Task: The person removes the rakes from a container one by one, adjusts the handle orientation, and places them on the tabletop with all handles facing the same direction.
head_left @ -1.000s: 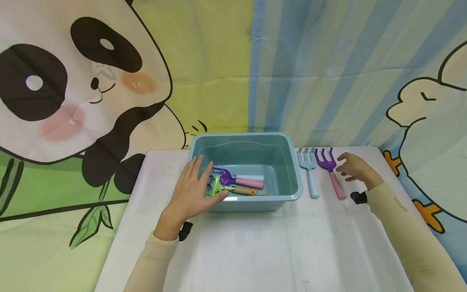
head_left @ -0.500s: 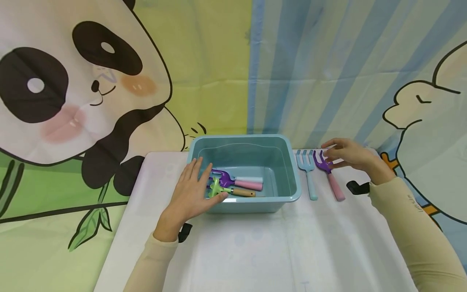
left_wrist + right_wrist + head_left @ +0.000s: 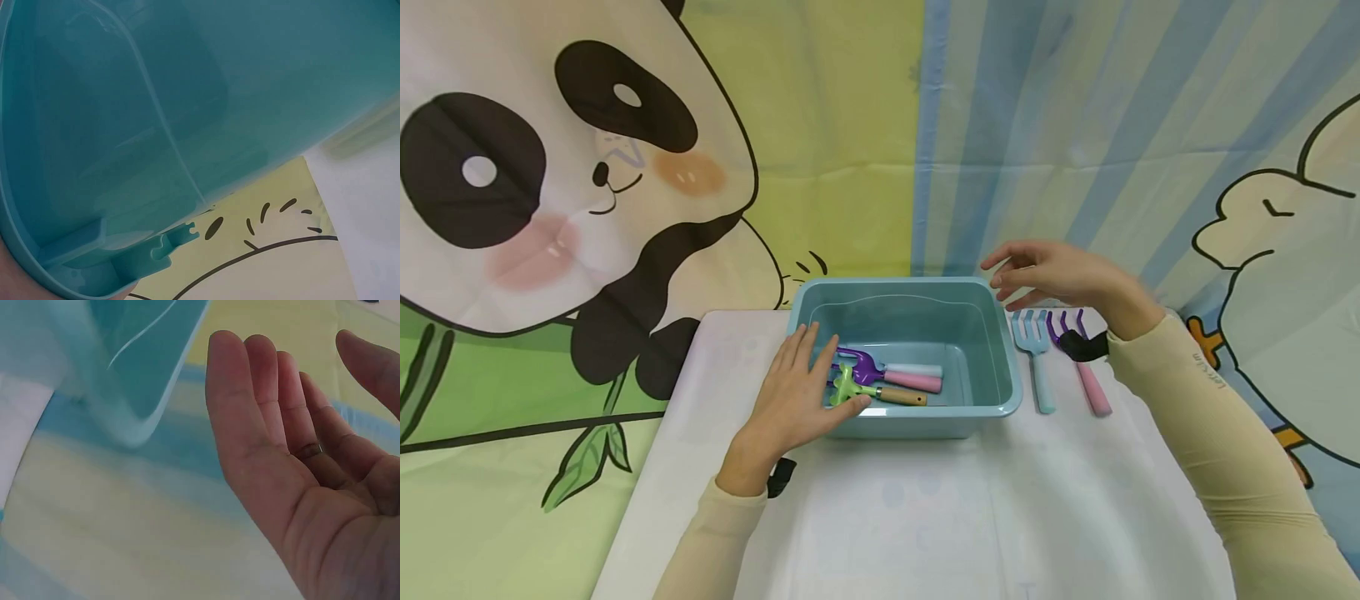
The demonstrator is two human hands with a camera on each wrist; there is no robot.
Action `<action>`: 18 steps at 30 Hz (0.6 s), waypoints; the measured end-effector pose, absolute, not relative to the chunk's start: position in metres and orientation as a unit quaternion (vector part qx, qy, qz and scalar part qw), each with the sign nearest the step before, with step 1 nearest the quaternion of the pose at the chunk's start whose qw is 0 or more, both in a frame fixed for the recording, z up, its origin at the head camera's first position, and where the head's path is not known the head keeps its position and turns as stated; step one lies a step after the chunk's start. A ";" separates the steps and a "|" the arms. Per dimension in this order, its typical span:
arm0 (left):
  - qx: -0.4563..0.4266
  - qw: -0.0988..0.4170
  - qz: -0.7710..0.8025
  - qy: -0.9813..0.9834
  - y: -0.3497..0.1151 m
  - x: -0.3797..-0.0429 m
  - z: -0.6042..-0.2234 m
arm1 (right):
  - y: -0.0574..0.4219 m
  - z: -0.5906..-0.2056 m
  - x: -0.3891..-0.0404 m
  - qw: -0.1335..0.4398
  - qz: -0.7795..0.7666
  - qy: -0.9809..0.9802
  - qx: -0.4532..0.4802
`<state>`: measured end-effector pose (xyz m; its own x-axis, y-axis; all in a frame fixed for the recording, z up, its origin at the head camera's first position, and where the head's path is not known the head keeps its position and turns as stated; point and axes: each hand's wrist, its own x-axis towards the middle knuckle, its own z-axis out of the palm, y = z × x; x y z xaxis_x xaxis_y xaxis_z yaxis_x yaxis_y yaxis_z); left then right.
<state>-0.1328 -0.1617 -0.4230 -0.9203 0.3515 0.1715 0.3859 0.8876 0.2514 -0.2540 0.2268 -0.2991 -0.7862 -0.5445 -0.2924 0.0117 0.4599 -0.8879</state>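
Observation:
My left hand [image 3: 790,400] lies with straight fingers over the left front corner of a blue-green plastic bin [image 3: 902,411]. Inside that bin are a purple hand fork with a pink handle [image 3: 913,382], a small green rake with a wooden handle [image 3: 901,397] and a pale blue handle [image 3: 917,369]. My right hand [image 3: 1052,273] hovers beside the bin's back right corner, holding nothing, its fingers loosely bent in the right wrist view. Below it on the table lie a light blue hand fork [image 3: 1041,379] and a second purple fork with a pink handle [image 3: 1093,387], partly covered by the wrist strap.
A white cloth covers the table [image 3: 910,517]. Behind it hangs a printed curtain with a panda [image 3: 647,283] on the left and blue stripes [image 3: 1105,167] on the right. The bin stands near the table's back edge.
My right hand has moved left, from beside the purple fork, over the two forks to the bin's back right corner. My left hand has stayed put.

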 end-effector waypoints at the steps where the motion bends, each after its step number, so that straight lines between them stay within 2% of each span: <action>1: -0.191 0.061 -0.140 -0.970 -0.162 -0.133 -0.423 | 0.219 -0.300 -0.256 0.290 -0.492 0.803 -0.170; 10: -0.187 0.059 -0.137 -0.971 -0.164 -0.133 -0.423 | 0.145 -0.328 -0.273 0.353 -0.399 0.812 -0.236; 18: -0.191 0.065 -0.143 -0.969 -0.163 -0.134 -0.423 | 0.096 -0.363 -0.291 0.386 -0.330 0.832 -0.223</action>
